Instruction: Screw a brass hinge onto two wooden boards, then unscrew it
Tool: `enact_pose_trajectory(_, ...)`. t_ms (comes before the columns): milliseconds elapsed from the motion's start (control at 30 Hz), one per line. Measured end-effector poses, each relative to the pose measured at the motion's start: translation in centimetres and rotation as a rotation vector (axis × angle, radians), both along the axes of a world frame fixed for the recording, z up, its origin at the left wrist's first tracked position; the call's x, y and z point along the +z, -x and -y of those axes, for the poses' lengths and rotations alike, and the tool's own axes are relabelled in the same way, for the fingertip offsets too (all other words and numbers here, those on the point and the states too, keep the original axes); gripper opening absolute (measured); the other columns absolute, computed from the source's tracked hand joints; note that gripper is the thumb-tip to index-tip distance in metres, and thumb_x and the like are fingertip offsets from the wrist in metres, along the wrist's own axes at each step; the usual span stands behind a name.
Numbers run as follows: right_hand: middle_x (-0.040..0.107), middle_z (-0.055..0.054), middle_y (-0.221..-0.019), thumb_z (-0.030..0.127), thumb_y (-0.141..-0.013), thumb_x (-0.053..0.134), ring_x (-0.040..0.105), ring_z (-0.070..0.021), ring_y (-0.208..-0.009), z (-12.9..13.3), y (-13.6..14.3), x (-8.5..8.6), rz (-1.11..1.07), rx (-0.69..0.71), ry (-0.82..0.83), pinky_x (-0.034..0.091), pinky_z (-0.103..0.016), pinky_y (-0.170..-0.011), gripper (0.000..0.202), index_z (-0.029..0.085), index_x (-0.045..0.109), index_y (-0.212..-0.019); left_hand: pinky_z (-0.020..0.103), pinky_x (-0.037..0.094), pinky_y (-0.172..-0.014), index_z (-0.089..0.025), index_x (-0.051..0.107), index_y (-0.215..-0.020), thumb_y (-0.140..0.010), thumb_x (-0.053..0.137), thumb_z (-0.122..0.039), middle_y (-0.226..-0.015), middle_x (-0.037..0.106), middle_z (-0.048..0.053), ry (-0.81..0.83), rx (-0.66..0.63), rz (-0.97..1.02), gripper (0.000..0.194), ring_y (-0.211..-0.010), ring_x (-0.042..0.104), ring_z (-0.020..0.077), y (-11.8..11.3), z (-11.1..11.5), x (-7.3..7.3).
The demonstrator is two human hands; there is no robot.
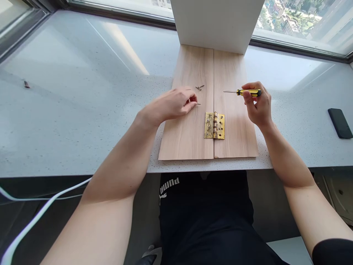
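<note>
My left hand [184, 101] is closed in a pinch on a small screw [199, 104], held just over the left wooden board [187, 143]. A few loose screws [199, 88] lie on that board, beyond my fingers. In my right hand [257, 105] is a screwdriver [249, 92] with a yellow and black handle, its thin shaft pointing left above the right wooden board [237, 143]. A worn brass hinge [214, 126] lies open across the seam between the two boards, nearer to me than both hands.
The boards rest on a speckled white counter [82, 110] by the windows. A white upright panel [216, 22] stands at their far end. At the right lies a black phone [340, 123], and a small dark object [27, 84] sits far left. A white cable [46, 206] hangs at lower left.
</note>
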State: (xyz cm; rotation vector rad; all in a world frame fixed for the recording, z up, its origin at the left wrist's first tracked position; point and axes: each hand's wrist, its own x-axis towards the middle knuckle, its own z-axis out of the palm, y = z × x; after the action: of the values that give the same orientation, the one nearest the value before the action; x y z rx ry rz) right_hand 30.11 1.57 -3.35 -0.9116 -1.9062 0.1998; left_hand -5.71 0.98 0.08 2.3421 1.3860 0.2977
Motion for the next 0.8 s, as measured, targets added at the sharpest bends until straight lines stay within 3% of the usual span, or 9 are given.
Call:
enact_pose_trajectory(133, 0.081, -0.005, -0.11, 0.059, -0.125, 0.058, 0.069, -0.0151, -0.075, -0.1, 0.2, 0.1, -0.019, 0.031, -0.055, 0.054, -0.033, -0.058, 0.035, 0.028, 0.075, -0.123, 0.039, 0.061, -0.092, -0.02, 0.077, -0.127, -0.118, 0.06, -0.033, -0.115, 0.08, 0.012, -0.044, -0.037, 0.154, 0.023, -0.1, 0.073, 0.0265, -1.0, 0.7, -0.6)
enact_pose_trajectory(433, 0.08, -0.004, -0.11, 0.06, -0.126, 0.056, 0.071, -0.0157, -0.079, 0.3, 1.1, 0.5, 0.038, 0.041, -0.066, 0.057, -0.035, -0.066, 0.036, 0.028, 0.072, -0.12, 0.039, 0.066, -0.095, -0.026, 0.089, -0.123, -0.121, 0.069, -0.032, -0.119, 0.081, 0.01, -0.23, -0.377, 0.407, 0.021, -0.104, 0.079, 0.0238, -4.0, 3.1, -1.9)
enact_pose_trajectory(600, 0.08, -0.004, -0.112, 0.063, -0.126, 0.053, 0.071, -0.0156, -0.08, 0.5, 1.4, 0.6, 0.049, 0.059, -0.037, 0.059, -0.035, -0.071, 0.04, 0.028, 0.069, -0.117, 0.037, 0.069, -0.098, -0.027, 0.09, -0.131, -0.121, 0.071, -0.032, -0.114, 0.087, 0.007, -0.23, -0.352, 0.424, 0.022, -0.103, 0.084, 0.0228, -3.9, 3.3, -2.2)
enact_pose_trajectory(800, 0.079, -0.003, -0.11, 0.066, -0.125, 0.055, 0.069, -0.015, -0.079, 0.6, 1.7, 0.6, 0.02, 0.071, -0.025, 0.057, -0.034, -0.071, 0.04, 0.029, 0.069, -0.115, 0.035, 0.072, -0.096, -0.026, 0.09, -0.119, -0.118, 0.073, -0.035, -0.111, 0.091, 0.004, -0.181, -0.307, 0.45, 0.019, -0.1, 0.088, 0.0222, -4.1, 3.6, -2.0)
